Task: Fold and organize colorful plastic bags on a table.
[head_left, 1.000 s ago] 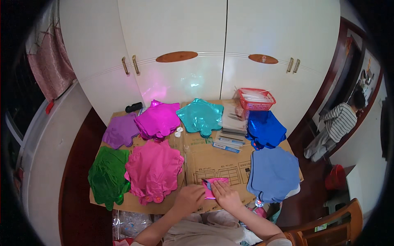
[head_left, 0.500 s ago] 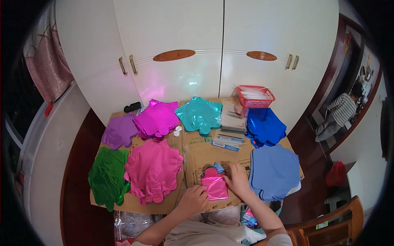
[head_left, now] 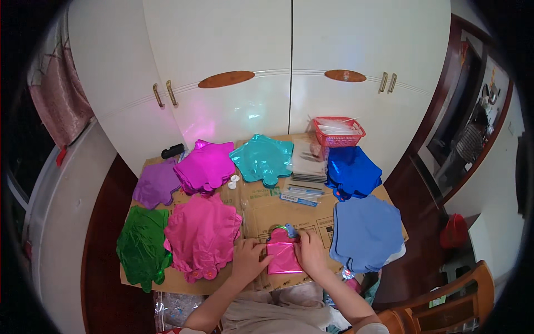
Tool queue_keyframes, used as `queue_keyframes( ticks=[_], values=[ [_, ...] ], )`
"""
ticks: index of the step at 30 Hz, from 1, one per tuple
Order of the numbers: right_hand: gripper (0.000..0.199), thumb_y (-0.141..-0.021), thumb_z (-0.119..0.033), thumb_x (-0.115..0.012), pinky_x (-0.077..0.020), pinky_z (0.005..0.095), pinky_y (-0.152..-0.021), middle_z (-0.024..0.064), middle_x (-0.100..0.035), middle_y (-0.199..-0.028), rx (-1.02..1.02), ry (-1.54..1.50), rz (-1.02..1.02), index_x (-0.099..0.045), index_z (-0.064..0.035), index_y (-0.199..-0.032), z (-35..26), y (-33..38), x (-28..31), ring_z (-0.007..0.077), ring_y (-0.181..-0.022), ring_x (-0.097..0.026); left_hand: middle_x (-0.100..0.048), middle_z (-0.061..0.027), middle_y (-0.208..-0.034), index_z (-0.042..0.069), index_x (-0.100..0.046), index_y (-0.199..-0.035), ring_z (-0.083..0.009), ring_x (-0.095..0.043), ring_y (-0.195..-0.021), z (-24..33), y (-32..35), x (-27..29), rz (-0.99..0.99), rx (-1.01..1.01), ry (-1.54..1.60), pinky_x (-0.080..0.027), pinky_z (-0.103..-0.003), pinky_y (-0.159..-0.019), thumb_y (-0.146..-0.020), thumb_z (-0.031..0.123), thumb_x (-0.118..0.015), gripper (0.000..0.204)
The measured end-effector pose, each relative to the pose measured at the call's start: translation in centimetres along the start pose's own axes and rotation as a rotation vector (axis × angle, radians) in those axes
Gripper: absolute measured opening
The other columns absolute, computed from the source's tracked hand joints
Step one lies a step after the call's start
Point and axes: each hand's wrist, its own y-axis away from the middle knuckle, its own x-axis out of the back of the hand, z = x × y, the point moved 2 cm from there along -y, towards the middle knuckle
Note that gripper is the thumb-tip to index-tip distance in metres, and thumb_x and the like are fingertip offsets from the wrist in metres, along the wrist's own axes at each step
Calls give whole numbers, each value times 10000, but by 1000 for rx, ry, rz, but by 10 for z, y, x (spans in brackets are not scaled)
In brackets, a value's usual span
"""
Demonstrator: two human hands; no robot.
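A folded pink foil balloon (head_left: 285, 259), a small shiny square, lies on the cardboard near the table's front edge. From its far side sticks out a rounded pink part with a green and light-blue bit. My left hand (head_left: 248, 259) grips the square's left edge, thumb and forefinger on it. On the right edge rest the bent fingers of my right hand (head_left: 311, 253), holding the foil from that side. Just left of my left hand is a pile of unfolded pink foil balloons (head_left: 203, 236). A pile of grey-blue ones (head_left: 367, 234) lies to the right.
More flat foil piles lie around: green (head_left: 142, 245), purple (head_left: 157, 183), magenta (head_left: 206, 167), teal (head_left: 262, 160) and dark blue (head_left: 354, 171). Clear packets (head_left: 308, 161) and thin blue-white packs (head_left: 298, 199) are at the centre back. A red basket (head_left: 339, 138) stands behind; a wooden chair (head_left: 473, 289) is right.
My left hand has moved up along the left edge of the pink square, and my right hand has come down onto its right edge. The whole view has shifted slightly.
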Motion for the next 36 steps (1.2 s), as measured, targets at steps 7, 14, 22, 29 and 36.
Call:
queue_keyframes(
  ticks=[7, 14, 22, 29, 36],
  values=[
    [421, -772, -98, -682, -440, 419, -851, 201, -562, -1049, -17, -38, -27, -507, 24, -1135, -2, -1, 2, 357, -968, -531, -564, -71, -1065, 127, -672, -1060, -284, -494, -1039, -5, 3, -1, -31, -39, 35, -367, -445, -884, -761, 399, -706, 406],
    [384, -818, -126, -646, -448, 428, -854, 189, -537, -1106, -108, -85, -57, -504, -13, -1156, -4, 1, 1, 362, -1010, -523, -538, -70, -1114, 163, -593, -1189, -297, -466, -1086, -6, -4, 6, -73, -65, 31, -363, -449, -899, -749, 389, -714, 509],
    [508, -751, -59, -711, -479, 413, -812, 196, -542, -1093, -133, -309, -42, -494, -43, -1211, 9, -8, -1, 359, -976, -552, -537, -79, -1058, 134, -630, -1027, -290, -470, -1053, -20, -31, -17, -98, -6, 33, -388, -423, -888, -703, 365, -748, 415],
    [535, -705, -35, -746, -496, 384, -721, 128, -623, -838, -204, -421, -189, -531, -72, -1193, 26, -25, -6, 293, -791, -611, -539, -87, -1042, 141, -657, -977, -301, -463, -1043, -29, -44, -27, -278, 47, 66, -401, -414, -876, -705, 361, -754, 363],
    [287, -714, -37, -711, -483, 391, -726, 133, -615, -816, -8, -414, -207, -605, -46, -981, 39, -21, -15, 322, -812, -606, -569, -85, -1022, 136, -649, -1008, -302, -499, -1022, -27, -46, -25, -278, 11, 129, -417, -424, -860, -716, 348, -748, 373]
  ],
)
